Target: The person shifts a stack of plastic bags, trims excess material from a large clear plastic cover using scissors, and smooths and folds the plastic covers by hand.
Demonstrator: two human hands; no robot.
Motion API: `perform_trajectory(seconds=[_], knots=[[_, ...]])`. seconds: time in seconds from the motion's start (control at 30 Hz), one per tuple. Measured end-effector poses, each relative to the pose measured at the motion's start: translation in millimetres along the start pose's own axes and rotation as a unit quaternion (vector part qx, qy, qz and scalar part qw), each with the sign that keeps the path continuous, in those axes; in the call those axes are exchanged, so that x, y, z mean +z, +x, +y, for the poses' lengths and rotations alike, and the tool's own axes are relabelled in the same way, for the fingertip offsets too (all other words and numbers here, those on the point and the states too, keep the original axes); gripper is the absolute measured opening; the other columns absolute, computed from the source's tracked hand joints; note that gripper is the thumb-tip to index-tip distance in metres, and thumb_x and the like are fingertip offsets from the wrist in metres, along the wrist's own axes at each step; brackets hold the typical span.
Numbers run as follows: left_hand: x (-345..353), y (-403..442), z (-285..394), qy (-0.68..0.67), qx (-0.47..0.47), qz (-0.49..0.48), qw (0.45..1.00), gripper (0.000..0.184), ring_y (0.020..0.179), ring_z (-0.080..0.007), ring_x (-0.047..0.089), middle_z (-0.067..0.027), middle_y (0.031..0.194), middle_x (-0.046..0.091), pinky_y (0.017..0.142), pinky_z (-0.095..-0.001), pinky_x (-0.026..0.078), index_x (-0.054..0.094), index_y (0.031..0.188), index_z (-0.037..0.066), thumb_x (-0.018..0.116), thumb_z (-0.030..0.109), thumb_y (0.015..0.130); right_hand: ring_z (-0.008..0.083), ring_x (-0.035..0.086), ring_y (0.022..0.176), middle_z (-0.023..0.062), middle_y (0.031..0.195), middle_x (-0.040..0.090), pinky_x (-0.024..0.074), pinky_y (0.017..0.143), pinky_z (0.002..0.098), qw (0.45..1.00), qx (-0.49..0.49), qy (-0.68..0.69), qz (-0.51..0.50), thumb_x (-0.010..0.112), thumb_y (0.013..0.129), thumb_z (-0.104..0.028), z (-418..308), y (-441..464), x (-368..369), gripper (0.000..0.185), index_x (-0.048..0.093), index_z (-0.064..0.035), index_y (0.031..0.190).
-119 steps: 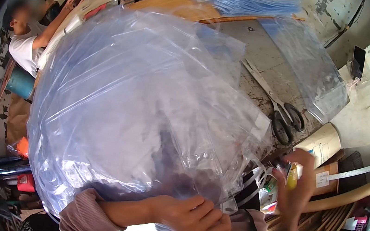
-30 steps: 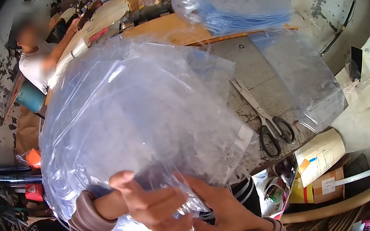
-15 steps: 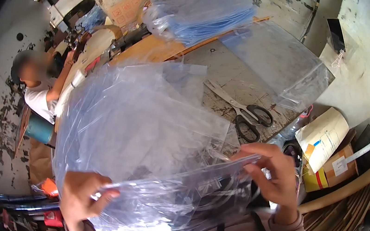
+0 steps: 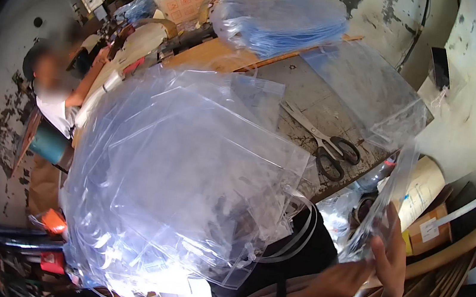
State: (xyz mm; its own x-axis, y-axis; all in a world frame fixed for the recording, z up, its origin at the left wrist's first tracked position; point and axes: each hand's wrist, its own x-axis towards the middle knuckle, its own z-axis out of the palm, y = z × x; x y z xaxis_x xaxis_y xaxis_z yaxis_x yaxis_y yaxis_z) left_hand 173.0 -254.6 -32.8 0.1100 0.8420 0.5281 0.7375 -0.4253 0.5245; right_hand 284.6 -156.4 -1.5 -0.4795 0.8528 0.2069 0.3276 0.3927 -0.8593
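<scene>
Both of my hands are at the lower right, close together on one clear plastic bag (image 4: 386,204) that hangs in folds and rises above them. My right hand (image 4: 391,262) grips its lower part between thumb and fingers. Next to it, my left hand (image 4: 344,278) is closed at the bag's bottom end, its fingertips partly hidden and a little blurred. A loose pile of clear plastic bags (image 4: 207,156) with thin clear handles covers the near part of the table. Scissors (image 4: 325,145) with black handles lie just right of the pile.
A stack of bluish plastic sheets (image 4: 290,26) sits at the back, and a flat clear sheet (image 4: 366,87) lies at the table's right. A person (image 4: 56,91) works at the far left. Cardboard boxes (image 4: 428,231) and a long tube (image 4: 459,252) stand at right.
My hands have moved right, off the front of the pile, carrying the bag they held stretched between them. It is now bunched upright, and my left hand has come across beside the right.
</scene>
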Motion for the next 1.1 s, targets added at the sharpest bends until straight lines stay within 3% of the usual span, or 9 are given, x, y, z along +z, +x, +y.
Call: perform_trajectory(seconds=[0.07,0.17,0.37,0.43,0.5,0.63,0.7,0.83,1.1], knots=[[34,-7,5,0.005,0.064,-0.138,0.988,0.047,0.105,-0.0295,0.059,-0.0217,0.111,0.059,0.089,-0.0367,0.048,0.05,0.118,-0.005,0.057,0.019,0.079,0.0275,0.058,0.105,0.0227,0.121,0.053,0.0515,0.076,0.0323,0.995,0.092,0.047,-0.003,0.045,0.093,-0.033,12,-3,-17,0.058,0.03,0.001,0.138],[35,-2,10,-0.082,0.134,-0.051,0.986,0.048,0.113,-0.032,0.053,-0.0241,0.117,0.055,0.099,-0.0458,0.039,0.05,0.121,-0.004,0.056,0.023,0.082,0.0226,0.064,0.089,0.0182,0.118,0.057,0.0526,0.067,0.0256,0.963,0.204,0.144,0.103,0.041,0.095,-0.021,50,-11,-71,0.043,0.039,-0.0003,0.133],[-63,-37,-12,0.164,-0.025,-0.005,0.986,0.042,0.123,-0.0214,0.046,-0.0124,0.135,0.046,0.1,-0.0574,0.031,0.053,0.123,0.009,0.054,0.03,0.087,0.0255,0.052,0.115,0.0122,0.126,0.054,0.0443,0.092,0.0378,0.911,0.055,-0.198,0.358,0.041,0.09,-0.01,-11,15,-147,0.043,0.046,-0.006,0.133],[-94,-48,-13,0.258,-0.164,-0.03,0.952,0.039,0.12,-0.0207,0.049,-0.0082,0.134,0.048,0.1,-0.0509,0.035,0.054,0.122,0.013,0.055,0.033,0.089,0.0254,0.055,0.113,0.0144,0.127,0.054,0.0456,0.09,0.0359,0.863,-0.042,-0.375,0.336,0.042,0.092,-0.009,-6,47,-159,0.044,0.042,-0.0089,0.136],[-119,-39,-6,0.347,-0.316,-0.063,0.881,0.04,0.122,-0.0281,0.047,-0.0078,0.128,0.053,0.106,-0.0638,0.014,0.058,0.119,0.022,0.063,0.025,0.079,0.0259,0.058,0.109,0.0169,0.124,0.056,0.0468,0.087,0.0358,0.802,-0.118,-0.485,0.328,0.042,0.091,-0.005,-29,98,-131,0.047,0.04,-0.0108,0.137],[-145,-68,-14,0.454,-0.292,-0.005,0.842,0.025,0.114,-0.0239,0.055,0.0001,0.114,0.063,0.098,-0.0681,0.026,0.066,0.101,0.02,0.063,0.01,0.077,0.0347,0.059,0.102,0.0211,0.119,0.057,0.0468,0.084,0.0382,0.834,-0.017,-0.501,0.232,0.045,0.09,-0.007,-38,213,-52,0.042,0.045,-0.0062,0.132],[-166,-82,-7,0.414,-0.315,-0.045,0.853,0.032,0.127,-0.0249,0.043,0.0031,0.127,0.055,0.099,-0.0744,0.0,0.066,0.104,0.024,0.063,0.009,0.075,0.0382,0.06,0.1,0.0241,0.121,0.054,0.0457,0.087,0.0396,0.881,-0.052,-0.464,0.07,0.049,0.091,-0.016,20,267,-31,0.039,0.048,-0.005,0.128],[-192,-101,-15,0.47,-0.318,-0.113,0.816,0.037,0.122,-0.0286,0.047,-0.0038,0.126,0.055,0.108,-0.0612,0.014,0.064,0.112,0.025,0.066,0.019,0.075,0.0395,0.057,0.103,0.0226,0.123,0.053,0.0438,0.091,0.041,0.906,-0.29,-0.306,0.031,0.059,0.086,-0.024,-17,217,53,0.041,0.054,-0.0007,0.119],[-211,-95,-24,0.277,-0.274,-0.029,0.92,0.028,0.122,-0.0312,0.048,-0.0097,0.121,0.059,0.106,-0.0508,0.026,0.068,0.104,0.012,0.063,0.017,0.077,0.0276,0.059,0.081,0.014,0.098,0.055,0.0491,0.068,0.0331,0.978,-0.118,-0.061,-0.163,0.07,0.079,-0.02,-53,104,95,0.044,0.056,-0.0001,0.115]])
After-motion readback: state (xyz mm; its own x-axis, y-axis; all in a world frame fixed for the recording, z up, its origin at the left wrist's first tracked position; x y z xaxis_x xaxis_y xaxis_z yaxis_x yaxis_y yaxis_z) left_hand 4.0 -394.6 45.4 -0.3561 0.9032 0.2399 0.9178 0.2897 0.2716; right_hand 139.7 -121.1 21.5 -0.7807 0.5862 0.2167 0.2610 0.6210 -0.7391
